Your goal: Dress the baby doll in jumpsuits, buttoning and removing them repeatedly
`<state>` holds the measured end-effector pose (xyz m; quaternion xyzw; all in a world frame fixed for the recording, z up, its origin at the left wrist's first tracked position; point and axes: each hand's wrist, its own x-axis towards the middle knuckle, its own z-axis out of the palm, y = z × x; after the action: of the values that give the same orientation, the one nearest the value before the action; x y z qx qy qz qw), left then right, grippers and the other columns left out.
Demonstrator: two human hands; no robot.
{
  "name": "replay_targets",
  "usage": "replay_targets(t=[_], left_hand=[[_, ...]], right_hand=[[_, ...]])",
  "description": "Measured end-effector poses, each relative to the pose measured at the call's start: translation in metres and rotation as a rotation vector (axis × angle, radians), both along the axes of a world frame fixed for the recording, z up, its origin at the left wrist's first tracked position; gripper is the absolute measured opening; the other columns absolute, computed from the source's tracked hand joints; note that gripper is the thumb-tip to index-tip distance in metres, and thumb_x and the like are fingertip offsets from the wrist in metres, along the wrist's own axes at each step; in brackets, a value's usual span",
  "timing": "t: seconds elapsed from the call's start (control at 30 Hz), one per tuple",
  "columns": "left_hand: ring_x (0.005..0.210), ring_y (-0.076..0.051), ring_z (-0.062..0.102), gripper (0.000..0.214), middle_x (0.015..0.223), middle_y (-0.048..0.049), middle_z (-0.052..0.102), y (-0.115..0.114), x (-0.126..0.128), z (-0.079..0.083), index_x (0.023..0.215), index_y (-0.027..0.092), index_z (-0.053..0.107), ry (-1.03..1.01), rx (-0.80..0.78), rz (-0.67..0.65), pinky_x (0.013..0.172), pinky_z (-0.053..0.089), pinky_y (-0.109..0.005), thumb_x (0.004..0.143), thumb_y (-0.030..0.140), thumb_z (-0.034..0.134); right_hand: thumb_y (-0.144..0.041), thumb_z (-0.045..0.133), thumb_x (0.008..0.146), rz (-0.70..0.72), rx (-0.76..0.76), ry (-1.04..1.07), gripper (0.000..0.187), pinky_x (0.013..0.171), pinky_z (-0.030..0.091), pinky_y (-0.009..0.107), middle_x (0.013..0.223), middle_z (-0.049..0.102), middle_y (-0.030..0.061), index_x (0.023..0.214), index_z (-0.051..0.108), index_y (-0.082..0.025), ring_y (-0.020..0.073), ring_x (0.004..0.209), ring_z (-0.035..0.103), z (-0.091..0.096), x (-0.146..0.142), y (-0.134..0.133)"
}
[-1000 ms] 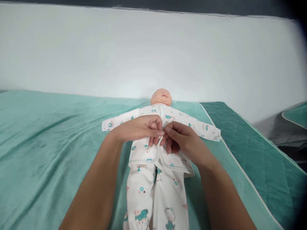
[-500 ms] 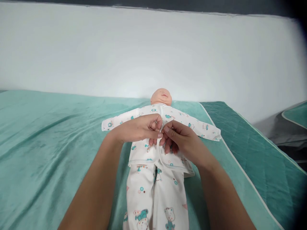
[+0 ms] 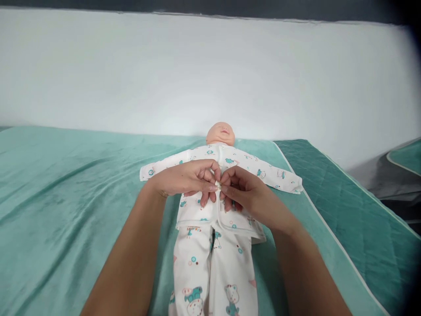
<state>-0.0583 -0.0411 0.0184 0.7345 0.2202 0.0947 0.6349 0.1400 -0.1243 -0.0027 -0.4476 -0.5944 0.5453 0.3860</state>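
Note:
A baby doll (image 3: 221,133) lies on its back, head toward the wall, arms spread. It wears a white printed jacket (image 3: 197,210) and matching trousers (image 3: 232,267). My left hand (image 3: 197,177) pinches the left edge of the jacket's front opening at mid-chest. Opposite it, my right hand (image 3: 245,188) pinches the other edge, fingertips nearly touching those of the left. A small pale fastening shows between the fingertips; its exact kind is too small to make out. Below my hands the jacket's front edges lie close together.
A light green sheet (image 3: 66,197) with soft folds lies under the doll. To the right a darker green quilted cover (image 3: 348,210) shows past the sheet's white-trimmed edge. A white wall (image 3: 204,70) rises just behind the doll's head.
My fingertips have come closer together at the jacket's front, and the small fastening now shows between them. The doll lies as before.

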Motion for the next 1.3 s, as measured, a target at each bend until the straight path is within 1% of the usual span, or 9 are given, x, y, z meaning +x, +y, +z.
replay_targets(t=[0.17, 0.33, 0.6, 0.8, 1.0, 1.07, 1.17, 1.23, 1.3], left_hand=[[0.049, -0.012, 0.062, 0.014, 0.059, 0.0001, 0.067, 0.000, -0.003, 0.001, 0.097, 0.019, 0.050, 0.022, -0.035, -0.035, 0.037, 0.023, -0.018, 0.090, 0.029, 0.057], [0.046, -0.011, 0.061, 0.008, 0.066, -0.0006, 0.071, -0.002, -0.002, 0.002, 0.094, 0.020, 0.050, 0.058, -0.050, -0.006, 0.036, 0.024, -0.019, 0.087, 0.021, 0.055], [0.037, -0.012, 0.050, 0.013, 0.044, 0.0050, 0.056, -0.003, 0.002, 0.004, 0.083, 0.021, 0.050, 0.138, -0.070, 0.038, 0.036, 0.025, -0.020, 0.075, 0.011, 0.050], [0.038, -0.010, 0.053, 0.013, 0.064, -0.0004, 0.069, -0.003, 0.002, 0.009, 0.094, 0.021, 0.053, 0.239, 0.006, 0.077, 0.035, 0.027, -0.019, 0.082, 0.027, 0.054], [0.036, -0.012, 0.052, 0.029, 0.057, -0.0004, 0.065, -0.005, 0.000, 0.010, 0.098, 0.019, 0.058, 0.217, 0.025, 0.137, 0.033, 0.031, -0.020, 0.087, 0.046, 0.054], [0.038, -0.011, 0.052, 0.027, 0.056, 0.0002, 0.063, -0.004, 0.002, 0.007, 0.094, 0.018, 0.061, 0.150, 0.110, 0.260, 0.036, 0.033, -0.021, 0.088, 0.043, 0.053], [0.051, -0.011, 0.057, 0.022, 0.062, 0.0011, 0.062, 0.005, 0.007, -0.006, 0.093, 0.019, 0.061, -0.044, 0.439, 0.741, 0.050, 0.044, -0.023, 0.091, 0.036, 0.048], [0.065, -0.014, 0.062, 0.020, 0.071, 0.0000, 0.066, 0.017, 0.008, -0.020, 0.098, 0.020, 0.061, -0.071, 0.692, 1.010, 0.064, 0.049, -0.027, 0.092, 0.032, 0.046], [0.082, -0.018, 0.065, 0.022, 0.086, -0.0023, 0.071, 0.030, 0.007, -0.038, 0.105, 0.021, 0.061, 0.005, 0.892, 1.087, 0.078, 0.050, -0.032, 0.091, 0.024, 0.044]], right_hand=[[-0.030, 0.054, 0.092, -0.048, 0.001, -0.011, 0.008, 0.051, 0.036, 0.022, 0.074, 0.058, -0.0041, 0.095, 0.051, -0.022, 0.0101, 0.059, 0.060, -0.003, -0.002, 0.000], [-0.022, 0.055, 0.086, -0.065, 0.016, -0.027, 0.006, 0.049, 0.035, 0.021, 0.071, 0.054, -0.0057, 0.092, 0.054, -0.022, 0.0088, 0.057, 0.057, -0.003, -0.004, 0.000], [-0.014, 0.052, 0.080, -0.093, 0.017, -0.027, 0.012, 0.051, 0.039, 0.021, 0.070, 0.054, -0.0066, 0.089, 0.054, -0.022, 0.0074, 0.054, 0.052, -0.006, -0.006, 0.000], [-0.014, 0.053, 0.081, -0.119, 0.016, 0.003, 0.010, 0.047, 0.036, 0.021, 0.066, 0.053, -0.0074, 0.087, 0.053, -0.022, 0.0076, 0.050, 0.053, -0.005, -0.005, 0.002], [-0.019, 0.053, 0.085, -0.260, 0.143, 0.160, 0.005, 0.042, 0.035, 0.021, 0.063, 0.057, -0.0062, 0.087, 0.052, -0.022, 0.0092, 0.046, 0.051, -0.006, -0.003, 0.004], [-0.020, 0.053, 0.085, -0.429, 0.288, 0.174, 0.004, 0.051, 0.043, 0.022, 0.071, 0.062, -0.0036, 0.088, 0.055, -0.022, 0.0110, 0.058, 0.057, -0.010, 0.001, 0.007], [-0.023, 0.054, 0.087, -0.664, 0.474, 0.032, 0.014, 0.082, 0.052, 0.033, 0.100, 0.069, 0.0028, 0.098, 0.063, -0.022, 0.0171, 0.093, 0.064, -0.021, 0.007, 0.014], [-0.027, 0.055, 0.088, -0.709, 0.533, -0.128, 0.025, 0.101, 0.045, 0.041, 0.121, 0.066, 0.0046, 0.112, 0.064, -0.024, 0.0208, 0.113, 0.059, -0.030, 0.012, 0.023], [-0.034, 0.055, 0.090, -0.686, 0.537, -0.246, 0.035, 0.110, 0.038, 0.045, 0.134, 0.060, 0.0057, 0.122, 0.062, -0.024, 0.0227, 0.125, 0.053, -0.042, 0.017, 0.032]])
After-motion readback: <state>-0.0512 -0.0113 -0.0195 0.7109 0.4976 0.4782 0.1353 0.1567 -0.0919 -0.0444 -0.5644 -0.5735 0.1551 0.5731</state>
